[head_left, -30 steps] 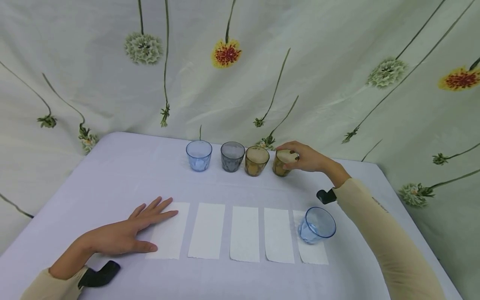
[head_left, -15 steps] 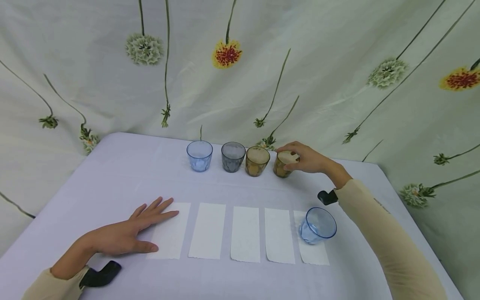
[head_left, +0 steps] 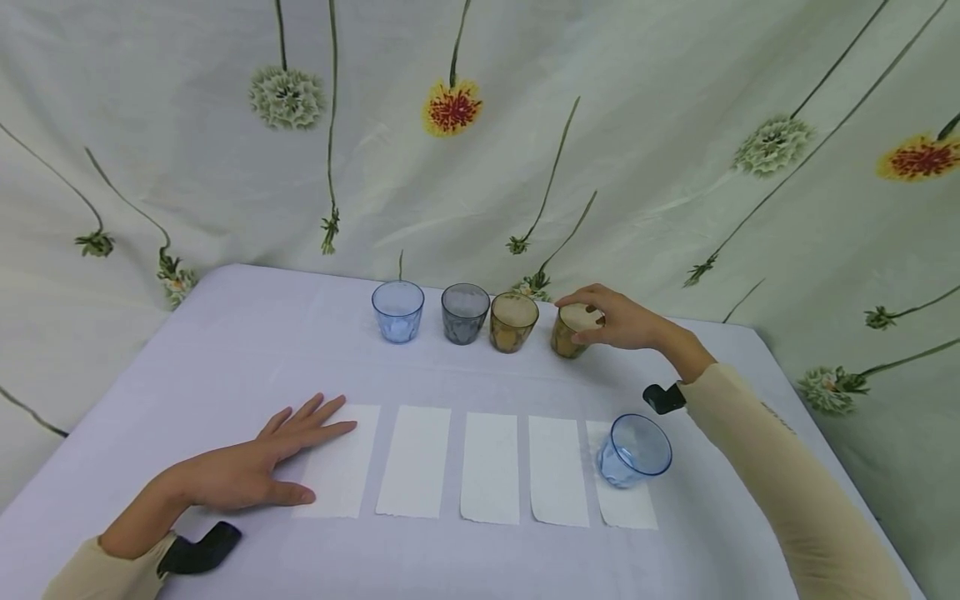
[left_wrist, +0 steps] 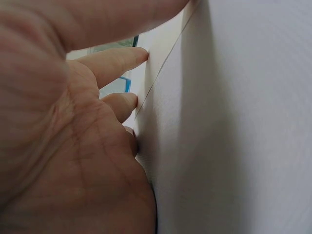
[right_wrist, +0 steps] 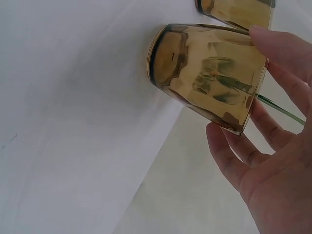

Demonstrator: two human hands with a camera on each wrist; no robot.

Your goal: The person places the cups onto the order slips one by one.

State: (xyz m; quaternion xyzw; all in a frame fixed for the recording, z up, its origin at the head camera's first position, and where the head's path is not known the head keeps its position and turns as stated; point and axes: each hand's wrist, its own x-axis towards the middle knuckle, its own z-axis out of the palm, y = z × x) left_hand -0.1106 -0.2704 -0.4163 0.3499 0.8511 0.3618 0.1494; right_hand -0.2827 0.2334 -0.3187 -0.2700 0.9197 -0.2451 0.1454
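Evidently the right hand (head_left: 628, 323) grips the rightmost amber glass (head_left: 567, 340) by its rim, thumb on the near side and fingers round the far side. That glass is at the right end of the far row; whether its base touches the table (head_left: 262, 350) I cannot tell. A hold this high calls, I'd judge, for even pressure from both sides, since the wall tapers toward the base (and smooth glass may slip). Keeping the mouth level would help too. The left hand (head_left: 243, 473) lies with fingers spread over the leftmost paper strip (head_left: 347, 467), gripping nothing.

As for room, the second amber glass (head_left: 512, 333) stands just left of the held one, apart from it, so a leftward swing could knock it. The table's far edge and the flowered backdrop (head_left: 645, 125) are close behind. Nearer, a broad band of tabletop runs between the row and the strips, the roomiest path. The near blue glass (head_left: 633, 458) stands on the rightmost strip (head_left: 630, 510), near the right wrist camera (head_left: 664, 398), so the forearm needs care there.
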